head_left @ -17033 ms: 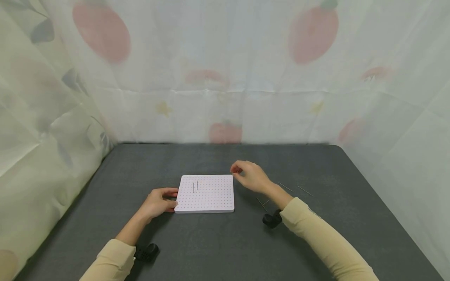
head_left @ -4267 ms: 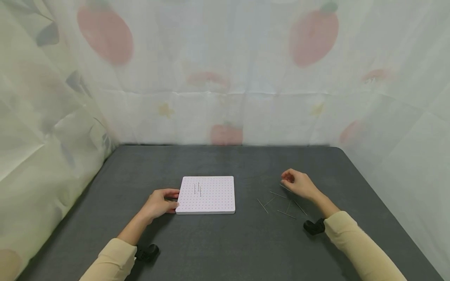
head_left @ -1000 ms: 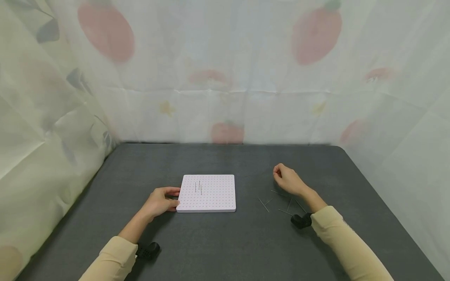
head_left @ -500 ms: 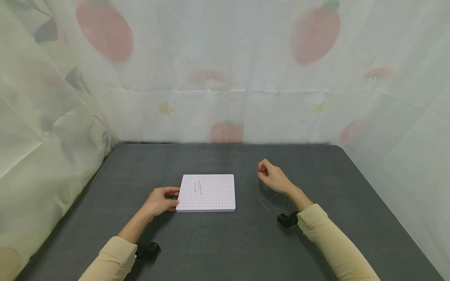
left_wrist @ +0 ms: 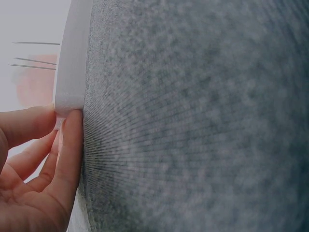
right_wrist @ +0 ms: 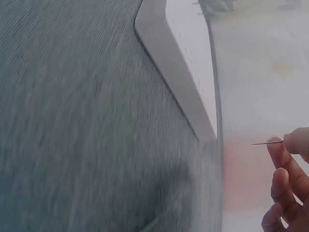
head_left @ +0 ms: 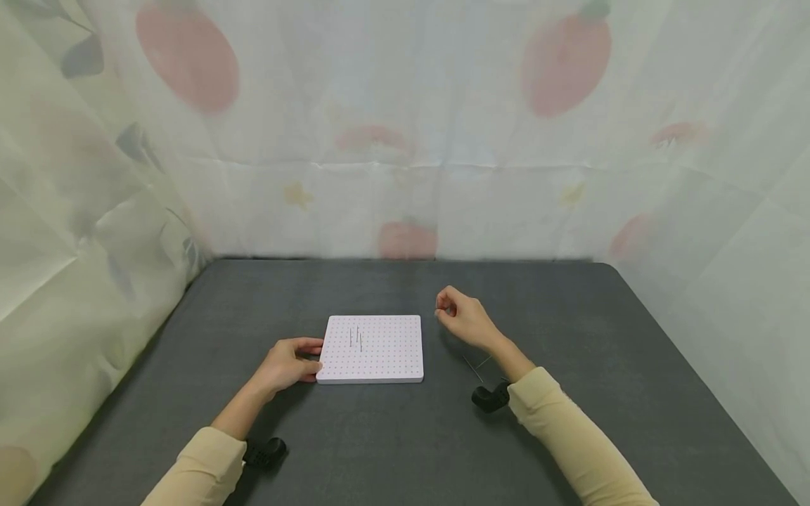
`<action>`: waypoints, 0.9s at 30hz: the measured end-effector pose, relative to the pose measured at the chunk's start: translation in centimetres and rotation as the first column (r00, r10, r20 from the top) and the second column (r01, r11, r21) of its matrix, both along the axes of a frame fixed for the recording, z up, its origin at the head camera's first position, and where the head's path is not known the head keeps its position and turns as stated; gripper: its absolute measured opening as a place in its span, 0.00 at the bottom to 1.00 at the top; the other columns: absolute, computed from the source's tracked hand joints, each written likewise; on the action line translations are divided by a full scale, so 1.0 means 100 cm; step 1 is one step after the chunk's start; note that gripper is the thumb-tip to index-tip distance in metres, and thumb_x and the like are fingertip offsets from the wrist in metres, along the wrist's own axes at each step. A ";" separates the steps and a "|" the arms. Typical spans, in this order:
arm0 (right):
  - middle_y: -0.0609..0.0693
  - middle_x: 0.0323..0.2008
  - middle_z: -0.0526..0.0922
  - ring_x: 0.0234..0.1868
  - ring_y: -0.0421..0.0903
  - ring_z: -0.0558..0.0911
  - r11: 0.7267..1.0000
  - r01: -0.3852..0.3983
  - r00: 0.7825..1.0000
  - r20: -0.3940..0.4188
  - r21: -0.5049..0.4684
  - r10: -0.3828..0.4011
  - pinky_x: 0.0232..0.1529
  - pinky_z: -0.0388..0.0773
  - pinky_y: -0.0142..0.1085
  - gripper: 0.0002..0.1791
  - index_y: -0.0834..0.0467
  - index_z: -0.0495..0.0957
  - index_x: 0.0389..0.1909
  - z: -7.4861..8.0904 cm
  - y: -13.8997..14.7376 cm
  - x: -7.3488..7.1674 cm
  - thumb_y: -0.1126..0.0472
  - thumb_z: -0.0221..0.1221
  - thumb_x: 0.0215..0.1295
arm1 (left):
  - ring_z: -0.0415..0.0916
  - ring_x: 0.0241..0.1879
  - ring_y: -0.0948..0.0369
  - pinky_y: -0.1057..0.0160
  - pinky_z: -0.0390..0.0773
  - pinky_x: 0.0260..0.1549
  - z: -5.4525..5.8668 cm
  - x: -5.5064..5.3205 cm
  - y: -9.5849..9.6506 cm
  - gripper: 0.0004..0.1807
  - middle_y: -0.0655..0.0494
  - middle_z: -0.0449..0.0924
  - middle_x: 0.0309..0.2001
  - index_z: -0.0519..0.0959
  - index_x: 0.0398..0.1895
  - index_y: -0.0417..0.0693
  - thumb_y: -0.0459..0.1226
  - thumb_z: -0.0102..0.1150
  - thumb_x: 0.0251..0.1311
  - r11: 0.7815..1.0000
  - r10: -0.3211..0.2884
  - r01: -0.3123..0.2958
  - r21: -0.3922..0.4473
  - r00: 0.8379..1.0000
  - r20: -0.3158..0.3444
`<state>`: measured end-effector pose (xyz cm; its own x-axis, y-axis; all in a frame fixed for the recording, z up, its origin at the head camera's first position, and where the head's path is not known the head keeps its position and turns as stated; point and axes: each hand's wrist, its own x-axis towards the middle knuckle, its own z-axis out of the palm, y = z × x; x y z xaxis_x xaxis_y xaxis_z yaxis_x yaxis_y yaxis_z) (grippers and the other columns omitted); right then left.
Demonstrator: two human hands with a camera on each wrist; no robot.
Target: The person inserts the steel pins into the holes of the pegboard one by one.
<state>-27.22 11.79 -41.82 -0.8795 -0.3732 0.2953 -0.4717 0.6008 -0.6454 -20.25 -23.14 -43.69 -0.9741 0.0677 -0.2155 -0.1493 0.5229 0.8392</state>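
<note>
A white pegboard dotted with small holes lies on the dark table. Three thin metal pins stand upright in its left part; they also show in the left wrist view beyond the board's pale side wall. My left hand holds the board's left edge, thumb near the front corner. Off the board's back right corner, raised above the table, is my right hand. In the right wrist view its thumb and index finger pinch a thin metal pin, pointing away from the fingertips.
Loose metal pins lie on the table right of the board, partly covered by my right forearm. A black wrist camera sits on each wrist. Behind the grey table hangs a pale curtain with fruit prints.
Over the last second my right hand has moved left toward the board, away from the loose pins. Earlier, a third pin joined two standing ones. My left hand stays on the board's edge.
</note>
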 end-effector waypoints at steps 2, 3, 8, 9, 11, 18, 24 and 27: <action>0.50 0.33 0.83 0.29 0.41 0.71 1.000 0.001 1.000 0.001 -0.007 -0.001 0.29 0.66 0.29 0.04 0.56 0.73 0.38 -0.001 -0.006 0.000 0.65 0.58 0.65 | 0.83 0.38 0.61 0.59 0.87 0.36 0.001 0.001 0.000 0.29 0.33 0.77 0.57 0.72 0.63 0.30 0.26 0.63 0.56 1.000 -0.003 0.003 -0.001 1.000 -0.004; 0.50 0.33 0.84 0.30 0.41 0.71 1.000 0.000 1.000 0.002 -0.010 0.000 0.30 0.66 0.29 0.04 0.56 0.73 0.38 -0.001 -0.009 0.001 0.65 0.58 0.65 | 0.83 0.38 0.60 0.59 0.87 0.36 0.001 0.001 0.000 0.29 0.33 0.77 0.57 0.72 0.63 0.30 0.26 0.63 0.56 1.000 -0.006 0.006 -0.005 1.000 -0.007; 0.51 0.34 0.85 0.28 0.40 0.70 1.000 -0.010 1.000 0.013 -0.024 0.010 0.28 0.65 0.28 0.04 0.55 0.74 0.38 -0.001 -0.025 0.004 0.64 0.58 0.66 | 0.82 0.38 0.61 0.59 0.87 0.35 0.000 0.002 0.001 0.28 0.34 0.78 0.56 0.73 0.62 0.31 0.26 0.62 0.56 1.000 0.012 -0.012 -0.012 1.000 -0.003; 0.51 0.35 0.85 0.28 0.40 0.70 1.000 -0.012 1.000 0.016 -0.027 0.012 0.28 0.65 0.27 0.04 0.55 0.74 0.38 -0.002 -0.028 0.004 0.64 0.58 0.66 | 0.82 0.38 0.61 0.59 0.87 0.35 -0.001 0.002 0.001 0.28 0.35 0.78 0.56 0.73 0.62 0.31 0.26 0.62 0.56 1.000 0.015 -0.015 -0.013 1.000 -0.001; 0.51 0.35 0.86 0.27 0.39 0.70 0.999 -0.016 1.000 0.010 -0.033 0.016 0.27 0.65 0.27 0.03 0.55 0.74 0.38 -0.002 -0.034 0.005 0.64 0.59 0.66 | 0.82 0.38 0.60 0.59 0.87 0.36 -0.002 0.002 0.001 0.27 0.35 0.78 0.56 0.73 0.62 0.32 0.26 0.62 0.56 1.000 0.022 -0.022 -0.013 1.000 0.000; 0.49 0.33 0.85 0.27 0.38 0.71 0.999 -0.015 1.000 -0.013 -0.035 0.015 0.26 0.65 0.26 0.03 0.55 0.75 0.36 -0.004 -0.052 0.005 0.64 0.60 0.64 | 0.82 0.38 0.60 0.59 0.87 0.36 -0.002 0.002 0.000 0.28 0.34 0.78 0.56 0.73 0.62 0.31 0.26 0.62 0.56 1.000 0.010 -0.011 -0.013 1.000 -0.009; 0.48 0.32 0.86 0.27 0.38 0.72 0.999 -0.033 0.999 -0.024 -0.034 0.032 0.27 0.65 0.26 0.03 0.54 0.76 0.36 -0.006 -0.066 0.005 0.64 0.61 0.64 | 0.82 0.38 0.61 0.59 0.87 0.36 0.000 0.001 0.001 0.28 0.35 0.77 0.56 0.73 0.63 0.31 0.26 0.62 0.56 1.000 0.017 -0.017 -0.011 1.000 -0.004; 0.48 0.32 0.86 0.26 0.38 0.72 0.999 -0.044 0.999 -0.024 -0.033 0.043 0.27 0.65 0.26 0.03 0.54 0.77 0.36 -0.006 -0.073 0.005 0.64 0.61 0.64 | 0.82 0.38 0.61 0.59 0.88 0.36 0.001 0.001 0.001 0.28 0.34 0.77 0.56 0.72 0.63 0.31 0.25 0.62 0.56 1.000 0.018 -0.018 -0.008 1.000 -0.005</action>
